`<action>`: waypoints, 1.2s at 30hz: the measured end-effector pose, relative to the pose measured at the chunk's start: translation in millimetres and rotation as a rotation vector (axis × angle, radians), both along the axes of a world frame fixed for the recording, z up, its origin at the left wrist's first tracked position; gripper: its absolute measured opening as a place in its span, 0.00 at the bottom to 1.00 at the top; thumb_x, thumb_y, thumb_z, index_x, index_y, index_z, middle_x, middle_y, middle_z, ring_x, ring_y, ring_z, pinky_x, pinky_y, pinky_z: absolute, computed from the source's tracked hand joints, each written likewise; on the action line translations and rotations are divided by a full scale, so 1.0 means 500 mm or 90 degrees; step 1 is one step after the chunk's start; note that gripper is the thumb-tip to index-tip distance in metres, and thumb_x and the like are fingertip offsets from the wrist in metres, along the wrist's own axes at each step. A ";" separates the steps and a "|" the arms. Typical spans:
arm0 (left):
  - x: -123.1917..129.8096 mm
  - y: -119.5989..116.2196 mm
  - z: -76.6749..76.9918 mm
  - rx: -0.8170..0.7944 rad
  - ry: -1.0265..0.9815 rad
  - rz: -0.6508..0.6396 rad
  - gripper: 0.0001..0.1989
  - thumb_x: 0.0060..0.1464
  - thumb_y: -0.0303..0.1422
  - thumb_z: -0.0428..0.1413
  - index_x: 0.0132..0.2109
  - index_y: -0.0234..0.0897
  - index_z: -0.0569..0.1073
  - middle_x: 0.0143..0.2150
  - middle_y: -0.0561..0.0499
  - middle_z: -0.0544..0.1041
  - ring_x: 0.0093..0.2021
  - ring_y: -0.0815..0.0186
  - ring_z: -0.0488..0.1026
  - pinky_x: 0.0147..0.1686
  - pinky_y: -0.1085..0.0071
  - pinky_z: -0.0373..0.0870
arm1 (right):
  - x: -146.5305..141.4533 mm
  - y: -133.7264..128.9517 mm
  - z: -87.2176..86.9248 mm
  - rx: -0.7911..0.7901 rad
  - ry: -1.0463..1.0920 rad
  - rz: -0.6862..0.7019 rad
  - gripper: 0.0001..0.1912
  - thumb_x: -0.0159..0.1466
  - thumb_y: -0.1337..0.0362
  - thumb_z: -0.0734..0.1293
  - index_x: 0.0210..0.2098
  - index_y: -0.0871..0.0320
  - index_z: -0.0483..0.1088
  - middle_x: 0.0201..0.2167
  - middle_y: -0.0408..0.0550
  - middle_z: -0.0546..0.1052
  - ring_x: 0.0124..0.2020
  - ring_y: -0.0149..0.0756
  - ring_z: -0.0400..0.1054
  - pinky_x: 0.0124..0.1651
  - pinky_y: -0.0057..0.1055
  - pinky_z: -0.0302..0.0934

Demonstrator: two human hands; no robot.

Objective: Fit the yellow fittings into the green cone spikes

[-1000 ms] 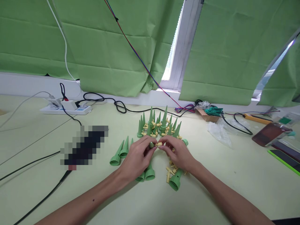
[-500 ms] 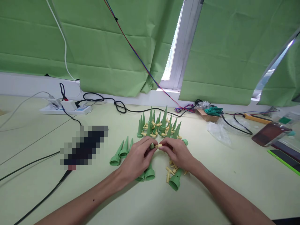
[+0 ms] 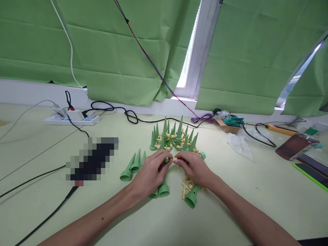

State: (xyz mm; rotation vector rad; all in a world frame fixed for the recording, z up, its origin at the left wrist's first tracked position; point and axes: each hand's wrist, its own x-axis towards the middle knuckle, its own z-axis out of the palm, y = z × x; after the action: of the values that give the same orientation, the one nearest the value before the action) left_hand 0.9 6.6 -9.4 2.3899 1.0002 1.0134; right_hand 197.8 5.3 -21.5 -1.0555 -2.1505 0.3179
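My left hand (image 3: 151, 171) is closed around a green cone (image 3: 166, 160), whose tip end points out between thumb and fingers. Pinched in my right hand (image 3: 196, 167) is a small yellow valve piece (image 3: 174, 159), which meets the green part between both hands. Behind the hands stand several green spikes (image 3: 180, 131) with yellow pieces among them. Loose green cones (image 3: 126, 175) lie left of my left hand, and others (image 3: 164, 190) lie below it. Under my right hand are loose yellow pieces (image 3: 183, 192) and another green cone (image 3: 191, 199).
A white power strip (image 3: 74, 119) and a pixelated dark object (image 3: 93, 159) are at the left. Toward the right are a small cardboard box (image 3: 227, 126), clear plastic bags (image 3: 239, 145), a reddish-brown bottle (image 3: 294, 147) and a green-edged phone (image 3: 312, 175). Black cable runs along the back.
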 end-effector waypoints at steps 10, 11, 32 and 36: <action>-0.002 0.001 -0.002 0.010 -0.013 0.004 0.08 0.63 0.26 0.49 0.45 0.39 0.71 0.40 0.51 0.74 0.37 0.66 0.72 0.37 0.71 0.68 | -0.001 -0.001 -0.001 0.025 0.039 0.021 0.05 0.69 0.67 0.63 0.43 0.56 0.70 0.36 0.47 0.76 0.33 0.35 0.69 0.37 0.30 0.63; -0.002 0.001 -0.001 0.010 -0.013 0.003 0.08 0.63 0.26 0.49 0.45 0.40 0.71 0.41 0.51 0.74 0.37 0.66 0.72 0.37 0.71 0.69 | -0.002 -0.001 -0.001 0.026 0.041 0.022 0.05 0.69 0.68 0.63 0.44 0.56 0.70 0.37 0.47 0.76 0.33 0.35 0.69 0.37 0.30 0.63; 0.000 -0.002 0.004 0.014 0.002 -0.008 0.08 0.63 0.25 0.48 0.42 0.38 0.70 0.38 0.50 0.73 0.35 0.66 0.71 0.34 0.71 0.67 | 0.002 0.001 -0.004 0.007 0.025 0.018 0.03 0.69 0.67 0.63 0.38 0.56 0.69 0.30 0.44 0.76 0.31 0.34 0.69 0.34 0.29 0.61; 0.001 -0.002 0.003 0.017 0.002 -0.010 0.08 0.63 0.25 0.47 0.41 0.38 0.71 0.38 0.49 0.74 0.35 0.65 0.71 0.34 0.70 0.68 | 0.004 0.001 -0.003 0.010 0.012 0.013 0.04 0.69 0.67 0.63 0.37 0.56 0.68 0.29 0.43 0.75 0.30 0.34 0.68 0.33 0.28 0.60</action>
State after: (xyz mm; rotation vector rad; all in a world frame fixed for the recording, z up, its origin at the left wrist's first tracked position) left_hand 1.1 5.7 -8.0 2.4177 0.9738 1.0235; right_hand 199.7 5.8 -22.7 -1.0188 -2.1450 0.3192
